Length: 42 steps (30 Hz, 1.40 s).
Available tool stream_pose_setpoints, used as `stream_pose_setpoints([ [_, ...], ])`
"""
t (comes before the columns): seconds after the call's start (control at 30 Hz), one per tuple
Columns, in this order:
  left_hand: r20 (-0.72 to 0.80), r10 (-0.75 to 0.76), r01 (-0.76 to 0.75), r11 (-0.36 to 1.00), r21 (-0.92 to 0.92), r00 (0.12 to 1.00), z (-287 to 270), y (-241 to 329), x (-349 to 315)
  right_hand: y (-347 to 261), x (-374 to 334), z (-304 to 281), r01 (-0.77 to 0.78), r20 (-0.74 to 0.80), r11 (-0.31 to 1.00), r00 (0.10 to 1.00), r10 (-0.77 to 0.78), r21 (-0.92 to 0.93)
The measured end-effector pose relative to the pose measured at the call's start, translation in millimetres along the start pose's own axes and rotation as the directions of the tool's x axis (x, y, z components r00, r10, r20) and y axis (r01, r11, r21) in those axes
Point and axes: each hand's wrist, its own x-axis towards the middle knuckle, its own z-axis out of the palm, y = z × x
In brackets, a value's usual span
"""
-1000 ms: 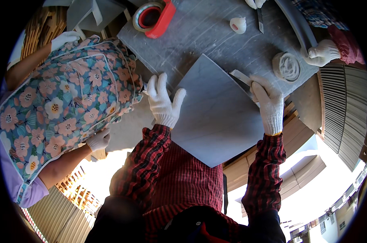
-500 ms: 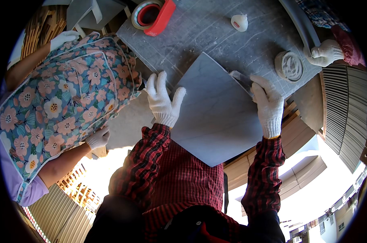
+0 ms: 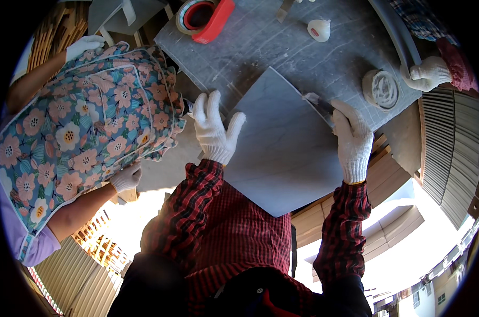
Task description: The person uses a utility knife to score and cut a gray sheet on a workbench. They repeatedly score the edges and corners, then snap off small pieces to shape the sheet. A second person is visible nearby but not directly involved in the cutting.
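A grey marbled tile lies like a diamond over the near corner of the worktable, its near corner close to my body. My left hand, in a white knitted glove, rests at the tile's left side, fingers stretched out and the thumb spread over its face. On the other side, my gloved right hand is closed around the dark handle of a putty knife. The knife's whitish-smeared blade points along the tile's upper right edge. Much of the handle is hidden by my fingers.
The grey worktable carries a red tape dispenser, a white rounded lump and a round tub of white paste. A co-worker in a floral apron stands left; another's gloved hand grips a grey curved strip.
My right hand and the putty knife have shifted slightly down along the tile's edge. A flat blade and white fingertips have come into view at the top. The tile stays nearly in place.
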Motion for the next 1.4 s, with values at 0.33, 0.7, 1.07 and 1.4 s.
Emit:
stream_pose_setpoints([
  [0.33,-0.031,0.042,-0.042,0.999,0.011,0.999,2,-2,-2,-5,3,5,0.017,0.001,1.000,1.000,-0.017,0.010],
  [0.7,-0.034,0.040,-0.040,0.999,0.017,0.999,2,-2,-4,-9,2,5,-0.018,0.028,0.999,0.999,0.019,-0.039],
  [1.07,-0.029,0.042,-0.041,0.999,0.025,0.999,0,0,-2,0,5,12,0.160,-0.014,0.985,0.987,-0.161,-0.070],
  [1.4,-0.051,0.055,-0.054,0.998,0.020,0.997,0,-3,-2,-6,3,15,0.141,-0.023,0.988,0.990,-0.142,-0.055],
])
